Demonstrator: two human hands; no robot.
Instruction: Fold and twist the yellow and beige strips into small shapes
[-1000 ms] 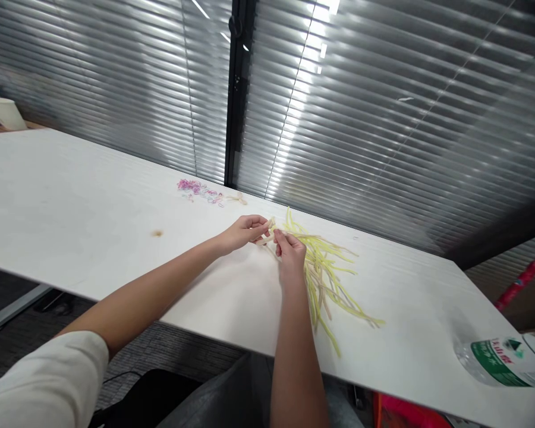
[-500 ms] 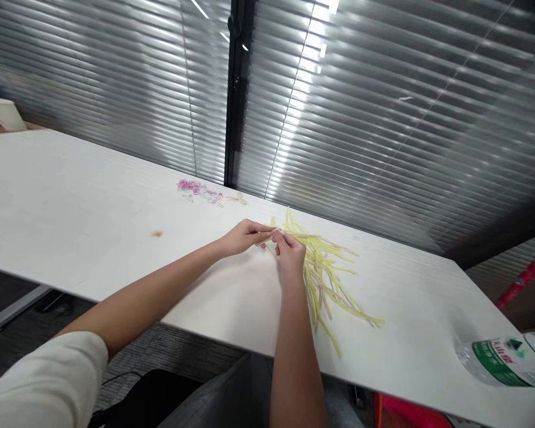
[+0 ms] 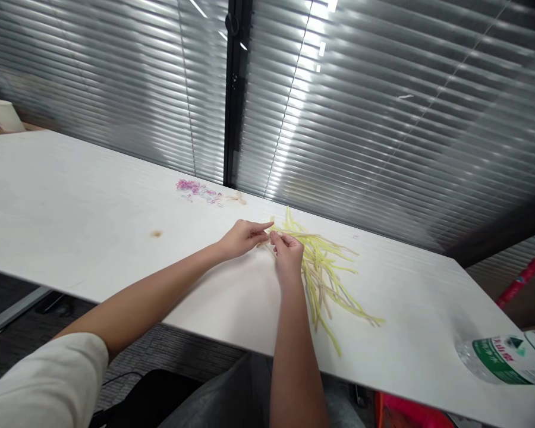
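Above the white table, my left hand [image 3: 244,238] has its index finger stretched out and the other fingers curled near my right hand; a thin tan strip shows just under its fingertips. My right hand [image 3: 287,249] is pinched closed, its fingertips close to those of my left hand. What the pinch holds is too small to make out. Beside and behind my right hand lies a loose spread of yellow and tan fuzzy strips [image 3: 321,261]. Farther back are a heap of pink and purple small loops [image 3: 196,189] and a small tan twisted piece [image 3: 237,198].
A clear plastic bottle with a green label [image 3: 502,358] lies at the right end of the white table [image 3: 93,208]. Window blinds stand behind the table. A white container [image 3: 3,115] is at the far left, and a red pole [image 3: 526,274] at the right.
The fingertips of my two hands have moved slightly apart, and my left index finger has lifted and straightened. The strips and the loops on the table have not moved.
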